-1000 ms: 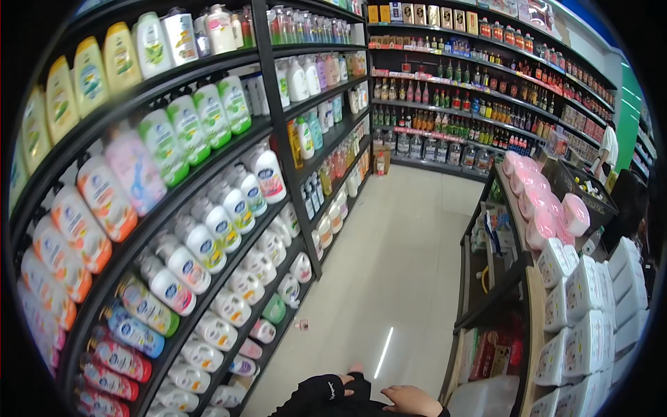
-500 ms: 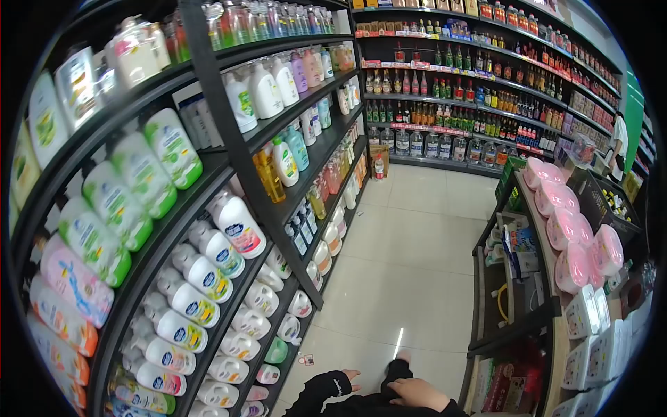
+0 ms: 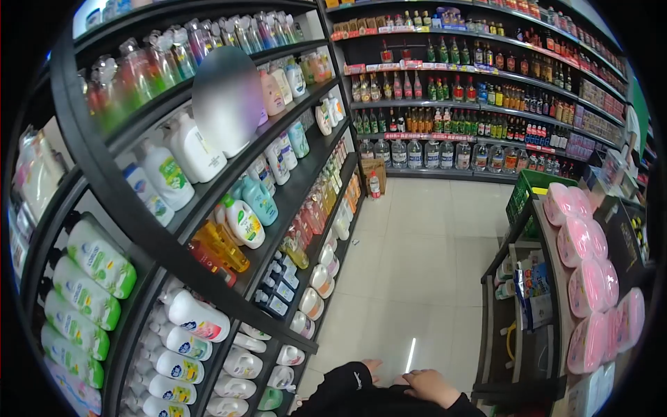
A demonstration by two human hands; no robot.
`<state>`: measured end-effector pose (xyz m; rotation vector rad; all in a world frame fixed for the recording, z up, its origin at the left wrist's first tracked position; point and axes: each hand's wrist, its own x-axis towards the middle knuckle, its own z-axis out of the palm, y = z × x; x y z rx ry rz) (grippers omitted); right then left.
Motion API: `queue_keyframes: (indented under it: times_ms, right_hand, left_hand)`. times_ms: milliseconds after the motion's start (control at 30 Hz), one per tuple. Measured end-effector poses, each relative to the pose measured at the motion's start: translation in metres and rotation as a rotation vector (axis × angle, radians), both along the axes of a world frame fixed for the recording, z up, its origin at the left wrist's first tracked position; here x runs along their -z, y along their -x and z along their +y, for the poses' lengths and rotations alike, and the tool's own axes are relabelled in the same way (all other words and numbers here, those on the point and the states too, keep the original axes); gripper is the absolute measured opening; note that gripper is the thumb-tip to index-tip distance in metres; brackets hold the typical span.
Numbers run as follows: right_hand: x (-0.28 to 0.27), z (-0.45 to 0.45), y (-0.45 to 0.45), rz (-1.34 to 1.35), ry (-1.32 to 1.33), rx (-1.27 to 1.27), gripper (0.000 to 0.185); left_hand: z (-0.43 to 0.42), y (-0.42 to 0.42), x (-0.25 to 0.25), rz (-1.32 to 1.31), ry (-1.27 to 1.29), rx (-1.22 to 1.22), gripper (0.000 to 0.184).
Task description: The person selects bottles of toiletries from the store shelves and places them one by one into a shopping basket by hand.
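At the bottom of the head view, my left hand [image 3: 373,368] shows beyond its black sleeve, fingers loosely extended and nothing visible in them. Just right of it, my right hand [image 3: 432,386] is seen from the back, fingers relaxed and pointing left, with no item visible in it. Both hands are low in front of my body, over the tiled floor [image 3: 410,278], and touch no shelf goods. The lower left shelves hold white pump bottles [image 3: 198,315] and white jugs [image 3: 242,363], to the left of my left hand.
A black shelf rack [image 3: 139,229] with shampoo bottles [image 3: 101,256] runs along the left. Bottled goods line the back shelves [image 3: 445,104]. On the right, a display stand [image 3: 556,278] holds pink containers [image 3: 587,285]. Behind it are a green crate [image 3: 526,198] and a dark bin [image 3: 615,233].
The view has moved forward along the aisle; left shelves and the pink containers are nearer. My hands stay low, now a little further right in view. A person seen earlier at the right is now barely visible.
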<state>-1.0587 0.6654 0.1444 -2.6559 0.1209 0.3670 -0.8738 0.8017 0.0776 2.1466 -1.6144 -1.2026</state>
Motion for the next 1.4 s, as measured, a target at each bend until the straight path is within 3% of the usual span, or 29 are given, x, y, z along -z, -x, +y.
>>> queue_keyframes:
  times_ms: [100,167,300,500,667,733,833,1033,1167,1233,1333,1367,1400]
  right_hand:
    - [-0.007,-0.038,-0.025,-0.036,-0.1,-0.016,0.028]
    - [-0.007,-0.059,-0.045,-0.046,-0.099,-0.035,0.03]
    - [-0.004,-0.1,-0.097,0.014,-0.088,-0.065,0.04]
    - [-0.015,-0.169,-0.202,0.064,-0.133,-0.036,0.039]
    - [-0.025,-0.219,-0.296,0.037,-0.127,-0.095,0.039]
    - [-0.025,-0.236,-0.319,0.058,-0.139,-0.104,0.039]
    - [-0.011,-0.27,-0.346,-0.152,-0.193,-0.046,0.039]
    - [0.004,-0.358,-0.398,-0.053,-0.197,-0.012,0.037]
    - [0.009,-0.433,-0.446,-0.063,-0.198,-0.122,0.038]
    - [0.01,-0.468,-0.47,-0.033,-0.207,-0.162,0.037]
    - [0.002,-0.521,-0.502,-0.007,-0.212,-0.193,0.037]
    - [0.0,-0.539,-0.515,0.002,-0.218,-0.216,0.037]
    - [-0.002,-0.555,-0.525,0.049,-0.163,-0.224,0.037]
  left_hand:
    - [-0.029,-0.027,0.001,0.034,0.067,-0.028,0.056]
    - [-0.046,-0.053,0.012,0.133,-0.048,0.022,0.06]
    - [-0.055,-0.114,0.052,0.115,-0.098,0.01,0.061]
    - [-0.138,-0.213,0.111,0.027,-0.139,-0.026,0.064]
    - [-0.208,-0.29,0.036,0.036,-0.06,-0.146,0.066]
    - [-0.227,-0.312,0.038,-0.056,-0.185,-0.15,0.061]
    - [-0.254,-0.34,0.033,-0.034,-0.195,-0.126,0.061]
    - [-0.322,-0.39,0.033,-0.026,-0.158,-0.099,0.06]
    - [-0.38,-0.418,0.044,-0.007,-0.09,-0.208,0.06]
    - [-0.412,-0.43,0.034,-0.014,-0.265,-0.236,0.063]
    - [-0.465,-0.448,0.052,0.013,-0.217,-0.193,0.064]
    - [-0.487,-0.455,0.025,0.039,-0.218,-0.232,0.064]
    - [-0.502,-0.46,0.051,0.042,-0.178,-0.274,0.064]
